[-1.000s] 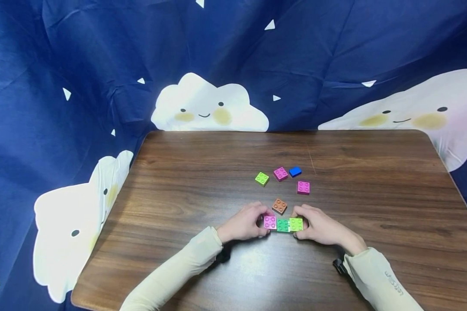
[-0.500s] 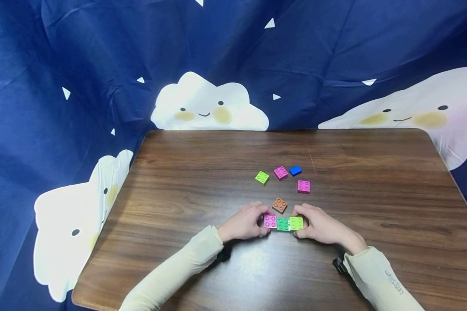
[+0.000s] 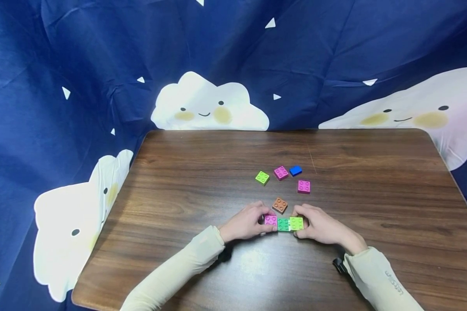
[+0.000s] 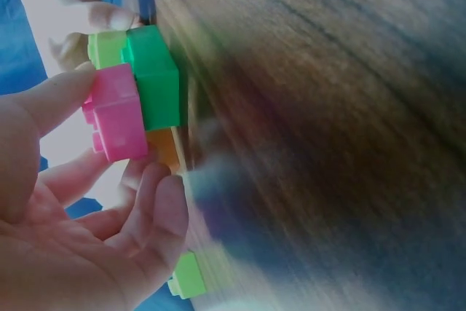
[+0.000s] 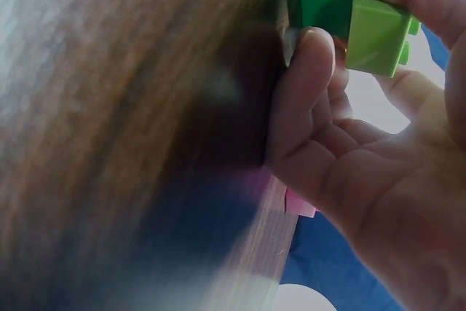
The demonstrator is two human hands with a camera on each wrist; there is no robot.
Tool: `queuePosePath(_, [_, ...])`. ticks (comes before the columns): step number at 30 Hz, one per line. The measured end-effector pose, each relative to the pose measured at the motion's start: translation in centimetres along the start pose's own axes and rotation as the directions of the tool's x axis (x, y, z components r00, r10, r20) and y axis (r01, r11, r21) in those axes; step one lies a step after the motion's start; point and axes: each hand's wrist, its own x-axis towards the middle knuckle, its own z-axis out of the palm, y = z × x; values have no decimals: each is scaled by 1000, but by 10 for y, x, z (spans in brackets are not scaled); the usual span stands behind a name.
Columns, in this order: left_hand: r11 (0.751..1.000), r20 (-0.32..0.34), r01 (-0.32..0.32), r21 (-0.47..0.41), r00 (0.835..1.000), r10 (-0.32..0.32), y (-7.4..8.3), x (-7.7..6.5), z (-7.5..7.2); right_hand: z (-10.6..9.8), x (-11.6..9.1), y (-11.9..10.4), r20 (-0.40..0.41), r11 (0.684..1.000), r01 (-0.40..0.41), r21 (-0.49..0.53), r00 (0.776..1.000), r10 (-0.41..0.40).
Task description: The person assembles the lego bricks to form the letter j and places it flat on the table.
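Observation:
In the head view my left hand [image 3: 246, 221] pinches a pink toy brick [image 3: 270, 220] between thumb and fingers. A darker green brick [image 3: 283, 224] sits in the middle of the row, between the pink brick and a lime green brick [image 3: 296, 223]. My right hand [image 3: 318, 223] holds the lime brick at the right end, thumb on its near side. The left wrist view shows the pink brick [image 4: 120, 114] set higher than the green brick [image 4: 154, 78] and jutting out past it. In the right wrist view the lime brick [image 5: 377, 33] likewise juts out beside the green one.
An orange-brown brick [image 3: 279, 205] lies just beyond the hands on the wooden table [image 3: 187, 172]. Farther back are another lime brick [image 3: 262, 178], a magenta brick [image 3: 281, 172], a blue brick [image 3: 295, 170] and a second magenta brick [image 3: 304, 186]. A blue cloud-patterned cloth [image 3: 295, 52] hangs behind.
My left thumb has shifted right along the near side of the pink brick. The right hand and the loose bricks stay where they were.

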Motion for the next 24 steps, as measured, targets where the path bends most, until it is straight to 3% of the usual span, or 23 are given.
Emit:
queuePosePath(17, [999, 43, 43, 8, 998, -43, 0, 2, -2, 0, 3, 0, 8, 1000, -22, 0, 1000, 22])
queuePosePath(24, [999, 52, 45, 19, 998, -46, 0, 3, -2, -10, 0, 4, 62, 996, 7, 91, 998, -13])
